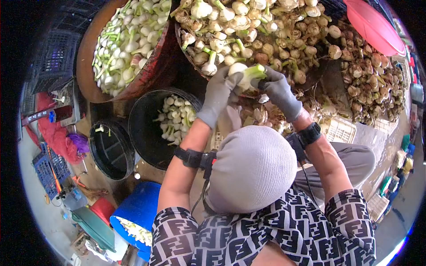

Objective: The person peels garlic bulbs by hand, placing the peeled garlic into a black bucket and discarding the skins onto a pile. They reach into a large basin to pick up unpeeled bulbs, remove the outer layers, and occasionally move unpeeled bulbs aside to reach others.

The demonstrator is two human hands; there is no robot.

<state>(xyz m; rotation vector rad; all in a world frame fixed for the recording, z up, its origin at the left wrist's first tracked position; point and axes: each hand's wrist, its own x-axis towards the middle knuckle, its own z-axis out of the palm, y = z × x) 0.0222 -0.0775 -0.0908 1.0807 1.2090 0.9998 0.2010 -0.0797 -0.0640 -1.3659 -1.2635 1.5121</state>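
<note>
Gloved in grey, my left hand (218,96) has its fingers closed round the white bulb end of a garlic head (237,69). The green stem of that garlic points right, toward my right hand (281,94), also in a grey glove. The right fingers are bent together at the stem's end; something small and dark shows there, too small to make out. Just beyond both hands lies a large heap of unpeeled garlic (266,51) with brown roots and skins. Loose skins (262,116) lie beneath and nearer my body.
A rusty red drum (153,71) at the upper left holds clean white garlic. Nearer stand a black tub (144,137) with bulbs, a smaller black tub (111,150) and a blue barrel (146,201). More garlic (372,84) lies right, by a pink basin (375,24).
</note>
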